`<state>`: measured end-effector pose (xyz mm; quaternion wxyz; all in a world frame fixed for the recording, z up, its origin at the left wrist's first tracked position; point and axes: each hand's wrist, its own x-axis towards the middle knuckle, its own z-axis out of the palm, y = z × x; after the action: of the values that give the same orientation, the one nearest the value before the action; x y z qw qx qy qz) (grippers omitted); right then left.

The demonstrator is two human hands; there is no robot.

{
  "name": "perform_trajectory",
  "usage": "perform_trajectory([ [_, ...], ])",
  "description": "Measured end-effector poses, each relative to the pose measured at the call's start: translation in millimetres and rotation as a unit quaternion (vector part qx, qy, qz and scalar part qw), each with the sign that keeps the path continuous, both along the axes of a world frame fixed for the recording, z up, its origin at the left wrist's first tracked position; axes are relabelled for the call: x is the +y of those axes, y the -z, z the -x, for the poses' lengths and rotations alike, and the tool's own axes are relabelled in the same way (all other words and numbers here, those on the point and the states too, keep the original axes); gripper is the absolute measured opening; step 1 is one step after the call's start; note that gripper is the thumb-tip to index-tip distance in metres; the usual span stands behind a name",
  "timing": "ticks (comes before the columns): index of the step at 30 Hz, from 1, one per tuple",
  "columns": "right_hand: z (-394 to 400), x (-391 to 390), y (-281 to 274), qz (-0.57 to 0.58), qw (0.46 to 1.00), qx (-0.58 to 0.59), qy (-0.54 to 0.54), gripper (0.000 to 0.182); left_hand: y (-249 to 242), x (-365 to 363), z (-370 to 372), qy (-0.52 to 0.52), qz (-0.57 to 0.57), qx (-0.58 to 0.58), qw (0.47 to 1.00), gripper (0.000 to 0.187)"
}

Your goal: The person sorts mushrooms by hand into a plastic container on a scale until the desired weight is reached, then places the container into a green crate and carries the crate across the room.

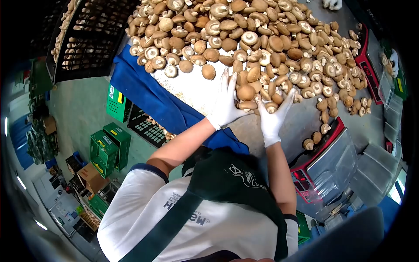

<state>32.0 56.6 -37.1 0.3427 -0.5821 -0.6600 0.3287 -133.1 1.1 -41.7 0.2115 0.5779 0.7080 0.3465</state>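
My left hand (228, 102), in a white glove, rests on the work table with its fingers stretched forward and thumb out. Opposite it is my right hand (278, 117), also white-gloved, with thumb and fingers spread apart. Between the two hands lies a cluster of brown-capped mushrooms (245, 92), some touching the gloves; neither hand is closed around one. Beyond my fingertips spreads a large heap of mushrooms (276, 43), some stem up. A few loose mushrooms (308, 144) sit to the right of my right hand, near a red scale.
A red scale (325, 159) stands at right, beside stacked clear plastic trays (377, 168); another red scale (366, 65) is farther back. Blue cloth (163, 102) hangs over the table's left edge. A black crate (94, 39) and green crates (104, 150) are left. Another person's gloved hand (332, 4) shows at top.
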Motion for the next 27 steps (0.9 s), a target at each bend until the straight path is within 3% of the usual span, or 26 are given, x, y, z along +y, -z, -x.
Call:
perform_trajectory([
  [4, -3.4, 11.9, 3.4, -0.024, 0.999, -0.001, -0.023, 0.097, -13.1, 22.6, 22.6, -0.007, 0.011, 0.050, 0.999, 0.095],
  [5, -4.3, 10.8, 7.3, -0.055, 0.998, 0.001, -0.029, 0.088, -12.9, 25.2, 26.2, -0.002, -0.023, 0.066, 0.998, 0.073],
  [9, -6.4, 0.0, 6.6, -0.045, 0.998, 0.016, -0.030, 0.077, -10.7, 19.6, 32.7, 0.049, -0.074, 0.133, 0.987, 0.063],
  [13, -9.9, -6.6, 10.1, -0.025, 1.000, 0.001, -0.007, 0.072, -36.6, 6.9, 32.8, 0.011, -0.062, -0.010, 0.998, 0.062],
  [14, -10.0, -6.5, 7.7, -0.024, 1.000, 0.010, -0.009, 0.071, -35.5, -1.6, 33.6, -0.027, -0.026, -0.172, 0.984, 0.059],
  [16, -12.5, -6.4, 5.0, -0.037, 0.999, 0.002, -0.018, 0.070, -35.3, -20.4, 34.9, -0.101, 0.040, -0.476, 0.872, 0.054],
  [17, -13.6, -7.6, 2.1, -0.033, 0.999, 0.016, -0.020, 0.069, -40.4, -27.1, 42.2, -0.091, -0.026, -0.440, 0.893, 0.049],
  [18, -15.7, -9.5, 2.1, -0.042, 0.999, 0.014, -0.017, 0.064, -47.0, -38.7, 57.0, -0.100, -0.021, -0.330, 0.939, 0.044],
  [21, -29.2, -20.5, -4.6, -0.038, 0.999, 0.008, -0.005, 0.059, -43.2, -93.1, 102.7, -0.246, -0.058, -0.246, 0.936, 0.044],
  [22, -36.9, -26.0, -5.8, -0.030, 1.000, 0.006, 0.004, 0.059, -35.7, -109.7, 123.2, -0.274, -0.099, -0.163, 0.943, 0.053],
  [24, -51.9, -39.4, -4.8, -0.014, 1.000, 0.003, 0.025, 0.060, -26.0, -141.7, 148.8, -0.462, -0.203, -0.412, 0.759, 0.053],
  [26, -64.4, -51.3, -2.0, -0.016, 0.999, -0.018, 0.048, 0.064, -27.2, -160.6, 156.4, -0.542, -0.180, -0.453, 0.685, 0.063],
  [27, -68.5, -56.1, -1.4, -0.024, 0.997, -0.035, 0.060, 0.065, -30.8, -159.6, 144.8, -0.511, -0.152, -0.405, 0.742, 0.065],
])
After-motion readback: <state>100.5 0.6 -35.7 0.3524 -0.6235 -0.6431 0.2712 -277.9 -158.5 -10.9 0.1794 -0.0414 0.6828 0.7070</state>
